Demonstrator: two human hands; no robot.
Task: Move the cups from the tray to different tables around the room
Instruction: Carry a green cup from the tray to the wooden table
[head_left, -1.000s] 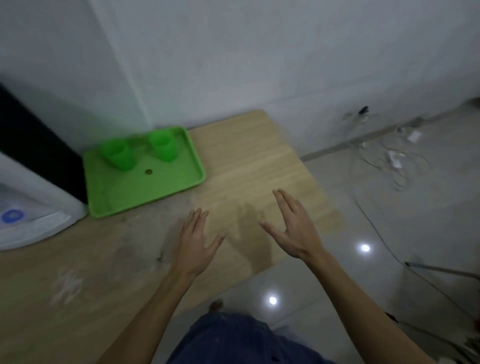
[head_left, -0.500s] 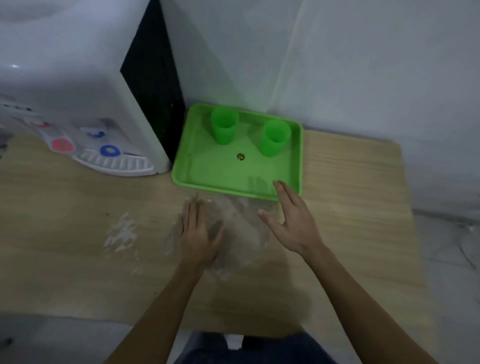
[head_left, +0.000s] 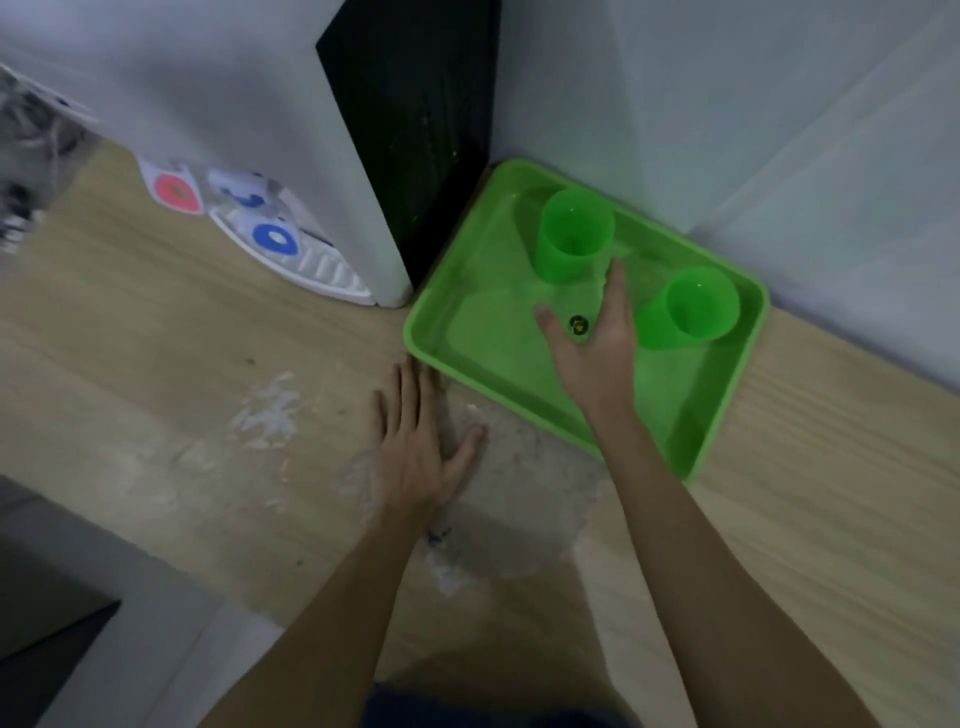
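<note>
Your right hand (head_left: 597, 338) is stretched out over the green tray (head_left: 467, 332), fingers spread and holding nothing, with the index fingertip between the two green cups. The left cup (head_left: 571, 239) stands upright near the tray's far edge; the right cup (head_left: 685, 309) stands upright just beside your hand, toward the tray's right edge. Whether your hand touches either cup cannot be told. The tray sits at the far corner of the wooden counter (head_left: 156, 364), against the wall and beside the water dispenser (head_left: 291, 156). Your left hand (head_left: 415, 447) lies flat on the counter, fingers spread, empty, just short of the tray's near left corner.
</note>
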